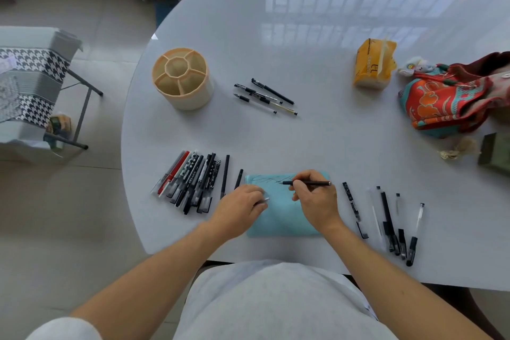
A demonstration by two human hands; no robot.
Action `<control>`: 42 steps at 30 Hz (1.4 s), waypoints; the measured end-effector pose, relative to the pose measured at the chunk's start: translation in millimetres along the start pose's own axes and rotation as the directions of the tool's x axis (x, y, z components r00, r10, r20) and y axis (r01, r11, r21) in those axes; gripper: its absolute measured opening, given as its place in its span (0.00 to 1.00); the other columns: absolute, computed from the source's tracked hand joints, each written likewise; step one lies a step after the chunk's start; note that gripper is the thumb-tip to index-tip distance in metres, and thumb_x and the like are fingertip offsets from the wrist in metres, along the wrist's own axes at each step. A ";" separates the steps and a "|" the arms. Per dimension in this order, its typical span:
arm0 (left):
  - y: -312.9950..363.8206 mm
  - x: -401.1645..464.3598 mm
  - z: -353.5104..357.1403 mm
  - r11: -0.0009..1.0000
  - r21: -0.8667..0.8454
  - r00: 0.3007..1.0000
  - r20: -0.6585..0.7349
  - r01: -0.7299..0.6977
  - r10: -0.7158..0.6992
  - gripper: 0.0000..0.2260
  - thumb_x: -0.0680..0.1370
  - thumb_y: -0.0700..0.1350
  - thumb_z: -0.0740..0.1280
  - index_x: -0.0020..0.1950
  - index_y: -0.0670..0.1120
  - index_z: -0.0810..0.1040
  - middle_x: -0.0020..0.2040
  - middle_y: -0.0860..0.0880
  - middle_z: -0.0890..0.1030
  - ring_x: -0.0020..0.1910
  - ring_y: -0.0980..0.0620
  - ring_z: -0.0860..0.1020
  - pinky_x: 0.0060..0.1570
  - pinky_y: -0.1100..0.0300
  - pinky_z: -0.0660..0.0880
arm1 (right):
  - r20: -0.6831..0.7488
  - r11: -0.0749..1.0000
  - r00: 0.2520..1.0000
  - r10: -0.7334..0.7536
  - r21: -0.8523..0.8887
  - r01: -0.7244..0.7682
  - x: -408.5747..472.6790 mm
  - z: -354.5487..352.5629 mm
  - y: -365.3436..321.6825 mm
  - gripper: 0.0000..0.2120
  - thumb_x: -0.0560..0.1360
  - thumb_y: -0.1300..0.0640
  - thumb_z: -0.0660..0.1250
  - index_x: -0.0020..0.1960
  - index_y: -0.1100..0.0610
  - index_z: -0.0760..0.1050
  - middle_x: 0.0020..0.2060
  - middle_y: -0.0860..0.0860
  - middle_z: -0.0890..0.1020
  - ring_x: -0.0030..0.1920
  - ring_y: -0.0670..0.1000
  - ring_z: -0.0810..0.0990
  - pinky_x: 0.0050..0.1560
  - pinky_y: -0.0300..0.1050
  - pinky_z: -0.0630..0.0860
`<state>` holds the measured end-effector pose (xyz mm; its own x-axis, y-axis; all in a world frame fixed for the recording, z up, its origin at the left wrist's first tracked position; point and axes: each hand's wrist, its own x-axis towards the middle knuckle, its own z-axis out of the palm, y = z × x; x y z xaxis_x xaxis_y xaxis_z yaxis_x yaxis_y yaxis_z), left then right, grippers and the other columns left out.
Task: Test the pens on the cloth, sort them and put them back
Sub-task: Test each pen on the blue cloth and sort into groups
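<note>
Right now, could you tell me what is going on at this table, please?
A person is testing pens. The right hand holds a black pen with its tip on a light blue cloth, which already bears scribbles. The left hand rests on the cloth's left edge and holds a small clear piece, perhaps a cap. Pens lie in groups left, right and beyond; the divided pen holder looks empty.

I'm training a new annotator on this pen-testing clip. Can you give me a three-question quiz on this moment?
1. True or false: the pen holder has pens in it.
2. Which hand holds the pen writing on the cloth? A) left B) right
3. Fill in: the left hand rests on the cloth's ____ edge.

Key: 1 false, its compartments show none; 2 B, the right hand; 3 left.
</note>
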<state>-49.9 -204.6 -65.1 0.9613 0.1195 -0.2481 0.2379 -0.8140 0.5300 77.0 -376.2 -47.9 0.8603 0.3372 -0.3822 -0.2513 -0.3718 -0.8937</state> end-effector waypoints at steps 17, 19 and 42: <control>21.5 -1.0 -10.9 0.997 -0.035 0.997 0.020 0.075 -0.075 0.11 0.82 0.56 0.60 0.49 0.52 0.77 0.45 0.58 0.78 0.46 0.57 0.72 0.41 0.61 0.67 | 0.147 0.965 0.988 0.043 0.249 -0.079 -20.0 -16.9 -13.1 0.06 0.74 0.70 0.64 0.42 0.63 0.79 0.31 0.62 0.82 0.32 0.57 0.81 0.34 0.47 0.81; 24.6 -2.4 -13.3 0.997 -0.036 0.997 0.027 0.066 -0.065 0.11 0.82 0.56 0.60 0.50 0.53 0.78 0.45 0.58 0.78 0.45 0.56 0.73 0.42 0.60 0.69 | 0.172 0.962 0.983 0.058 0.253 -0.101 -21.3 -15.6 -11.9 0.03 0.71 0.65 0.66 0.42 0.62 0.79 0.32 0.62 0.82 0.32 0.57 0.82 0.35 0.48 0.81; 59.3 -8.7 -18.5 0.977 -0.164 0.952 0.295 0.136 -0.083 0.08 0.80 0.50 0.65 0.41 0.53 0.80 0.38 0.54 0.83 0.37 0.56 0.78 0.39 0.52 0.75 | 0.408 0.995 0.911 0.052 0.054 -0.081 -45.2 -21.2 4.0 0.07 0.80 0.59 0.68 0.44 0.59 0.79 0.32 0.51 0.83 0.32 0.49 0.79 0.38 0.44 0.80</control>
<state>-41.6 -243.4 -16.5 0.8543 0.0135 -0.5197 0.3862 -0.6857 0.6170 46.4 -411.2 -29.1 0.5900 0.6409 -0.4911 -0.3440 -0.3508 -0.8710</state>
